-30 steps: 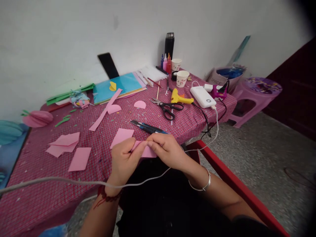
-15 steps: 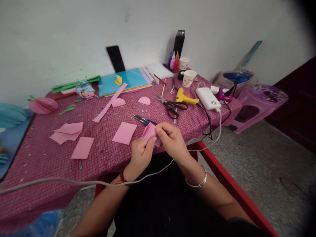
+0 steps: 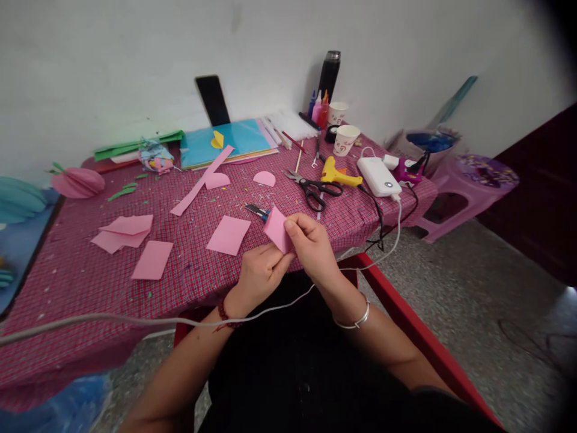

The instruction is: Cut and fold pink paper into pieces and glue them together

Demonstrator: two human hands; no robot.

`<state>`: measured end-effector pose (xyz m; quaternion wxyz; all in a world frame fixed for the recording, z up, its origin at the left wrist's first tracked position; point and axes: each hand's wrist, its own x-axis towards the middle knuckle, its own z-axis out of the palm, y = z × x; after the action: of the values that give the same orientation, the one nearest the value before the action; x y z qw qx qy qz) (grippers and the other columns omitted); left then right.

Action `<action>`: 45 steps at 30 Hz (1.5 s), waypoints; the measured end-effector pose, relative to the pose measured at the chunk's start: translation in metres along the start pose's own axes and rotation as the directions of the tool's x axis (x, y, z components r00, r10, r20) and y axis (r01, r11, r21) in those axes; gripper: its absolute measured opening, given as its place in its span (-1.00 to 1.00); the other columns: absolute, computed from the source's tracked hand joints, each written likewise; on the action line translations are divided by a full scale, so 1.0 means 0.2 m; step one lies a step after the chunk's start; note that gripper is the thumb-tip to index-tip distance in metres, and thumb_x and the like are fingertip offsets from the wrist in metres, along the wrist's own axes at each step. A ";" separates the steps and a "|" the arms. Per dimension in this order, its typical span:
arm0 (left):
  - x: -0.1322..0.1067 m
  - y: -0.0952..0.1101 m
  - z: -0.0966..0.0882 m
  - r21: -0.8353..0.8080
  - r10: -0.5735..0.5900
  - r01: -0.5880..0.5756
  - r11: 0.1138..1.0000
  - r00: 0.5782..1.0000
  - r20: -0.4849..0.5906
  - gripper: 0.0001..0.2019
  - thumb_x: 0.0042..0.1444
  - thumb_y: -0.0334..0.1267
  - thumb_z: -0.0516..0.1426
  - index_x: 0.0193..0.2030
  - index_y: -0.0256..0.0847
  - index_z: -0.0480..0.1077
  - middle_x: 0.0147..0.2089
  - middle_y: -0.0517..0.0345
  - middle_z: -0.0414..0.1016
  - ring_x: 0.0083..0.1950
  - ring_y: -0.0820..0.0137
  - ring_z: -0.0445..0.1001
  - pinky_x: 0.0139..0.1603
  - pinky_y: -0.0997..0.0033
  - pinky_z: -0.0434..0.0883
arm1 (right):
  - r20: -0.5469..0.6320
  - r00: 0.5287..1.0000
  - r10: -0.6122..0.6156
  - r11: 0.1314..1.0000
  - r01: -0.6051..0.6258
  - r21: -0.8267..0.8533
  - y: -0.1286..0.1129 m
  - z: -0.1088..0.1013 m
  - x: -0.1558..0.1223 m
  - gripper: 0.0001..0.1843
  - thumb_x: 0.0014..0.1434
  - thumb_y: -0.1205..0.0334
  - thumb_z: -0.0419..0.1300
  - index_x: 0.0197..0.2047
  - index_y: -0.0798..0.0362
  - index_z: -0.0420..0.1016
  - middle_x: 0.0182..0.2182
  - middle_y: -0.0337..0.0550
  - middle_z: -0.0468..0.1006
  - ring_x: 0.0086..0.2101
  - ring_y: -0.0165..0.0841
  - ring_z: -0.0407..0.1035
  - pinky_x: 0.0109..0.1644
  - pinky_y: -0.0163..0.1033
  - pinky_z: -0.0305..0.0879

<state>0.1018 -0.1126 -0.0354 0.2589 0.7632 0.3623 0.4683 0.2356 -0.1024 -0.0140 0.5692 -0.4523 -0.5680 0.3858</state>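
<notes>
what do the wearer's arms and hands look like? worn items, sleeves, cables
Left hand: ungloved, dark-red beaded bracelet at the wrist. Right hand: ungloved, slim silver-toned bangle. Both forearms uncovered; black sleeve shows high on the right arm. Pale cable passes in front of the left wrist; no attachment visible.

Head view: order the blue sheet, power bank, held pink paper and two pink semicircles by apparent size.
1. Blue sheet
2. Power bank
3. Held pink paper
4. Left semicircle and right semicircle: alike, unranked
</notes>
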 end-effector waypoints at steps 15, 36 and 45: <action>-0.02 0.03 -0.19 -0.346 -0.457 0.396 0.851 0.882 -0.116 -0.61 0.18 -0.02 0.18 -0.56 -0.20 0.28 -0.62 0.33 0.12 -0.59 0.54 0.04 -0.58 0.47 0.04 | 0.354 0.931 0.084 0.880 -0.236 0.413 0.01 -0.02 -0.03 -0.51 0.09 -0.27 0.22 -0.25 0.02 0.39 -0.45 -0.28 0.41 -0.46 -0.43 0.31 -0.36 -0.29 0.27; -0.21 0.18 -0.05 -0.718 -0.593 0.352 0.600 0.798 -0.104 -0.49 0.21 0.01 0.12 -0.69 -0.15 0.11 -0.73 0.33 0.06 -0.67 0.52 0.05 -0.58 0.39 0.10 | 0.383 0.897 0.218 0.801 -0.389 0.456 0.10 0.12 -0.27 -0.49 0.13 -0.15 0.18 -0.68 -0.01 0.23 -0.78 -0.36 0.16 -0.68 -0.46 0.06 -0.57 -0.28 0.03; -0.21 0.19 -0.18 -0.146 -0.448 0.431 0.891 0.887 -0.115 -0.58 0.22 -0.17 0.10 -0.64 -0.19 0.16 -0.64 0.31 0.08 -0.58 0.53 0.03 -0.56 0.45 0.06 | 0.263 0.963 0.053 0.995 -0.072 0.062 0.03 0.00 -0.20 -0.54 0.27 -0.06 0.12 -0.56 0.03 0.29 -0.63 -0.33 0.22 -0.58 -0.46 0.07 -0.47 -0.28 0.08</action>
<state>0.0697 -0.1672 -0.0140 0.3750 0.6086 0.5157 0.4722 0.2344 -0.1395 -0.0323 0.4927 -0.3948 -0.6092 0.4799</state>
